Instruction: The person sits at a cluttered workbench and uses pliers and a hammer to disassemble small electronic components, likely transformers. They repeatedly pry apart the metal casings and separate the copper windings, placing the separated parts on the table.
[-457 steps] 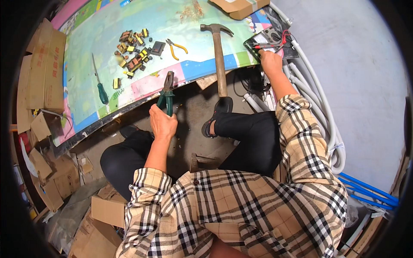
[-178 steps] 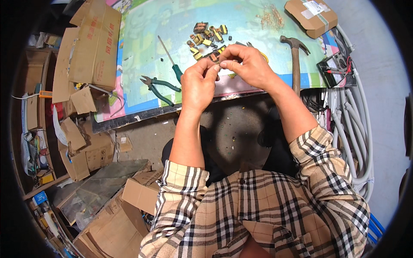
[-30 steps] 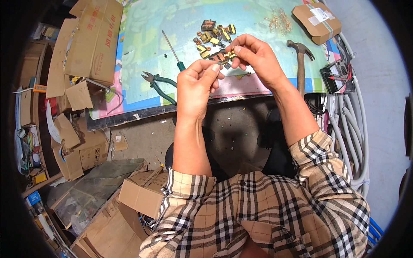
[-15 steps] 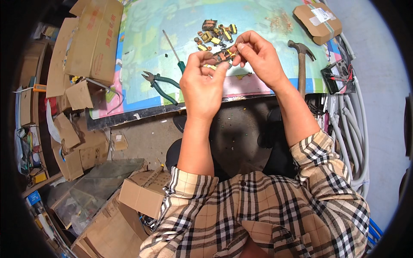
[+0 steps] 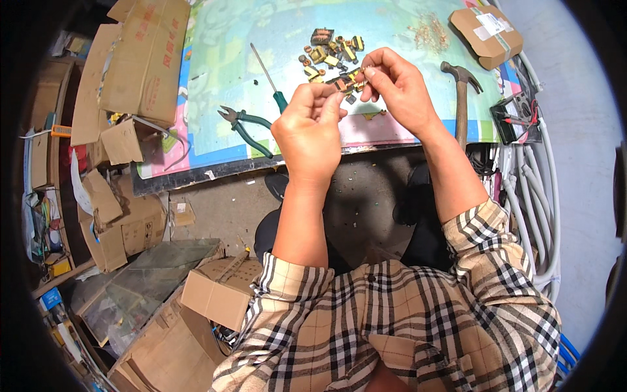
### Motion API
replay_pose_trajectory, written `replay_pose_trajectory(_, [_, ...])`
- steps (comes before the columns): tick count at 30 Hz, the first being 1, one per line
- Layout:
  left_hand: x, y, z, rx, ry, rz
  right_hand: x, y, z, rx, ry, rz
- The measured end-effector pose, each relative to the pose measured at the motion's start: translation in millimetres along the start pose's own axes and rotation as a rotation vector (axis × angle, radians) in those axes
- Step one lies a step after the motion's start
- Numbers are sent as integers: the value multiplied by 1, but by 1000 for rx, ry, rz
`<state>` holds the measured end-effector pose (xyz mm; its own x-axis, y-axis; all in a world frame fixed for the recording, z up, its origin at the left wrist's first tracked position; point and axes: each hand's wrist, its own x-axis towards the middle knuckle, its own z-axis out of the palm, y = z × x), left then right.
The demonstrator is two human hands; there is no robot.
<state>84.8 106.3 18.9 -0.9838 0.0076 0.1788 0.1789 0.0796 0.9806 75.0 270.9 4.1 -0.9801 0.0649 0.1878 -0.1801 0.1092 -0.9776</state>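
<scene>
My left hand (image 5: 307,130) is closed, its thumb and fingers pinching a small coil with a copper-coloured winding and dark ends (image 5: 340,85). Close by on the right, my right hand (image 5: 401,91) is also closed. Its thumb and forefinger press together at the coil's far end, and whatever fine piece they grip is too small to make out. Just beyond both hands lies a pile of small coils and transformers (image 5: 319,55), some wrapped in yellow, others dark or copper-coloured. My fingers hide part of the coil and the near side of the pile.
Left of my hands are a green-handled screwdriver (image 5: 264,70) and green-handled cutting pliers (image 5: 243,125). A hammer (image 5: 462,108), a meter with red leads (image 5: 513,119), copper wire scraps (image 5: 430,34) and a flat carton (image 5: 486,36) lie to the right. Cardboard boxes (image 5: 140,65) stand at the left edge.
My left fingers have shifted around the coil, and more of its copper-coloured winding shows between my hands. My right hand keeps its pinch. The whole view has shifted slightly.
</scene>
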Motion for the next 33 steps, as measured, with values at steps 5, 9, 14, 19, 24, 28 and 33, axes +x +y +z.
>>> replay_pose_trajectory(5, [5,-4,-4,-252,-41,-107,3,6,-5,-12,67,-51])
replay_pose_trajectory(9, [6,-5,-10,-313,-145,-194,4,4,-7,-69,88,-39])
replay_pose_trajectory(14, [8,-7,-11,-354,-189,-304,4,7,-7,-99,62,-48])
replay_pose_trajectory(19, [7,-4,-10,-167,-127,-246,3,3,-8,-85,45,-27])
replay_pose_trajectory(24, [7,-6,-9,50,-120,-221,5,4,-17,-160,73,-4])
replay_pose_trajectory(28, [8,-14,-13,-60,-137,-195,5,5,-19,-177,107,-23])
replay_pose_trajectory(33, [9,-10,-16,-382,-179,-366,6,7,-21,-161,112,-30])
